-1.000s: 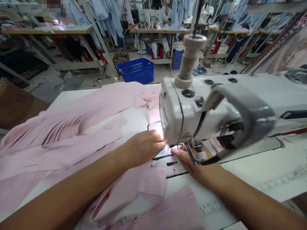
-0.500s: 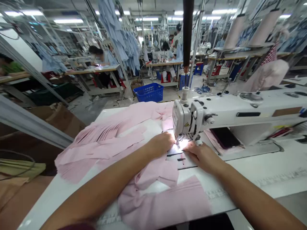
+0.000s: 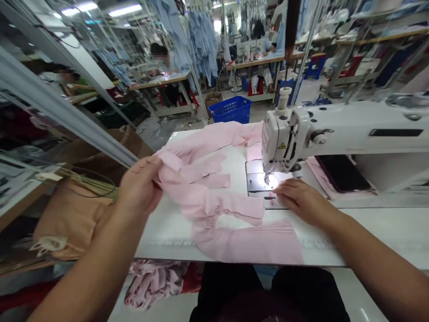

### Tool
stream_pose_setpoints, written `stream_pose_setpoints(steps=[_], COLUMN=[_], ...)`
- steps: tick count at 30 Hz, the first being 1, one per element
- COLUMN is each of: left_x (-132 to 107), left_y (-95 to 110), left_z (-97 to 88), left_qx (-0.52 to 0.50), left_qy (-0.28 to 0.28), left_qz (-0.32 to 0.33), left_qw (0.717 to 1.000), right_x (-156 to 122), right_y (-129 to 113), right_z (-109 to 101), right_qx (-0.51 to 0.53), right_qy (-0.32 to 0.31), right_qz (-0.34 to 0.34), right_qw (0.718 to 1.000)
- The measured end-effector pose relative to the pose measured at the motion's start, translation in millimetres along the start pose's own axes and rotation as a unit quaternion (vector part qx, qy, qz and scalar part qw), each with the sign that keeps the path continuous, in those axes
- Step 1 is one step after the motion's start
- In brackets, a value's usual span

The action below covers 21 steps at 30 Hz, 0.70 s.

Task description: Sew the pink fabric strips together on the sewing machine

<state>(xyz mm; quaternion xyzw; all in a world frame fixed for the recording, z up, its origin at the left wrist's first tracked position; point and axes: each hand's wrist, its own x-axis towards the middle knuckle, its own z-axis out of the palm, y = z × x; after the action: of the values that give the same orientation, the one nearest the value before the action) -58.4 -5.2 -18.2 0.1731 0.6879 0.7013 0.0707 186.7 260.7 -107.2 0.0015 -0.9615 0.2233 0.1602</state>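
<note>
My left hand point(image 3: 140, 185) is closed on the left end of a chain of pink fabric pieces point(image 3: 214, 203), at the left edge of the white table point(image 3: 167, 232). The fabric runs from that hand across the table in front of me, and more pink strips lie behind it toward the machine. My right hand point(image 3: 300, 199) rests palm down, fingers stretched out, on the table just in front of the lit needle plate point(image 3: 263, 181) of the white sewing machine point(image 3: 335, 129). Nothing lies under the needle.
A blue basket point(image 3: 231, 109) stands on the floor beyond the table. Brown cardboard and tan fabric point(image 3: 72, 210) sit at my left, below a slanted metal rail. A pink bundle point(image 3: 154, 279) hangs under the table edge. Other people sew at benches behind.
My left hand left the needle area and pulled the pink pieces leftward to the table's edge. My right hand stayed by the needle plate. The view swung left.
</note>
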Motion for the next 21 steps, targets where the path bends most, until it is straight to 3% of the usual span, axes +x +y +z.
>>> stream_pose_setpoints(steps=[2,5,10,15,21], left_x=[-18,-37,-52,-52,-50], left_y=[0,-10,-25,-36,-39], left_z=[9.2,33.3,60.9,66.2,66.8], left_qx=[-0.048,-0.071,-0.127,-0.146,-0.147], left_qy=[0.004,-0.035,-0.098,-0.12,-0.105], left_qz=[-0.05,-0.107,-0.172,-0.221,-0.253], left_qw=[0.998,0.991,0.972,0.957,0.951], right_x=[-1,-3,-4,-1,-1], right_y=[-4,-6,-7,-8,-7], right_z=[2,5,5,5,8], right_qx=[0.004,0.005,0.006,-0.005,-0.01], right_qy=[0.003,0.009,0.011,0.007,0.014], right_qz=[-0.007,-0.017,-0.019,-0.016,-0.024], right_qw=[1.0,1.0,1.0,1.0,1.0])
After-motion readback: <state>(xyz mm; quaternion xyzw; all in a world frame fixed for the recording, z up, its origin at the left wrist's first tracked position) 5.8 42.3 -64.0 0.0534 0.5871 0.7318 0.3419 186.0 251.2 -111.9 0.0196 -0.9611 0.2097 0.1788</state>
